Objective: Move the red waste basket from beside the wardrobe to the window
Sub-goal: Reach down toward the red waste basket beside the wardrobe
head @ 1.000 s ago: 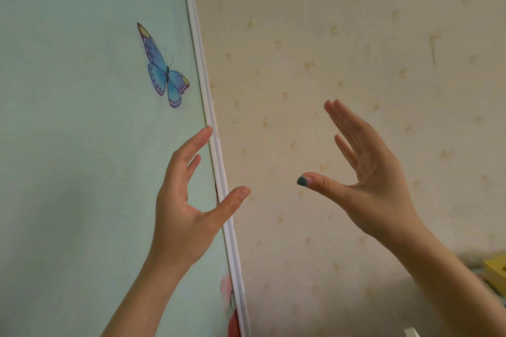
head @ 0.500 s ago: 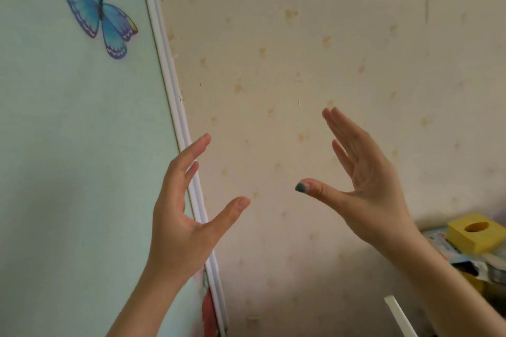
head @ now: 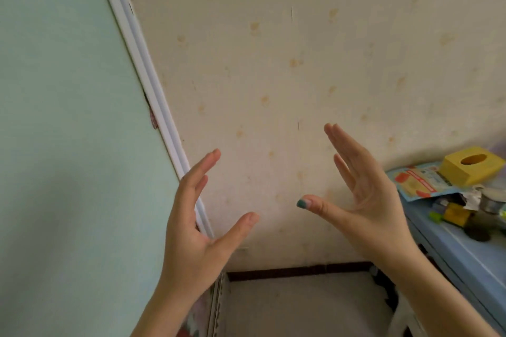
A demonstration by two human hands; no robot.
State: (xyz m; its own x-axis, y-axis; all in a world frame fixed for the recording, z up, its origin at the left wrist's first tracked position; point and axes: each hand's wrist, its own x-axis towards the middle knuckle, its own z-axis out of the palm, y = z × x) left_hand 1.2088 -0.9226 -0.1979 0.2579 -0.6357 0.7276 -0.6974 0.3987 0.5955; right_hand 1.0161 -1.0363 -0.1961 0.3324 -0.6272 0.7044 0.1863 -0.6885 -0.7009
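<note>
We look at a cream wall [head: 301, 63] speckled with faint tan marks, filling most of the view. On our left stands the pale green wardrobe [head: 68, 131], its white edge trim [head: 153, 85] running diagonally down toward our wrist. Below, a strip of grey floor [head: 295, 306] meets the wall at a dark skirting line [head: 298, 271]. On the right, a light blue table [head: 462, 252] juts in, crowded along its top.

Now the hands. Our left hand [head: 191, 230] is raised, fingers straight and spread from the thumb, palm facing inward, holding nothing. Our right hand [head: 367, 205] mirrors it, wide open, the thumb pointing left with a teal-painted nail, and it too has hold of nothing. The two hands are apart, with bare wall between them.

On the table sits a yellow tissue box [head: 472, 165] on top of a colourful printed packet [head: 419, 182], with a small metal tin [head: 491, 201] just beside them and a few blurred small bits nearby.

The red waste basket is nowhere in our view; we cannot tell where it stands.
</note>
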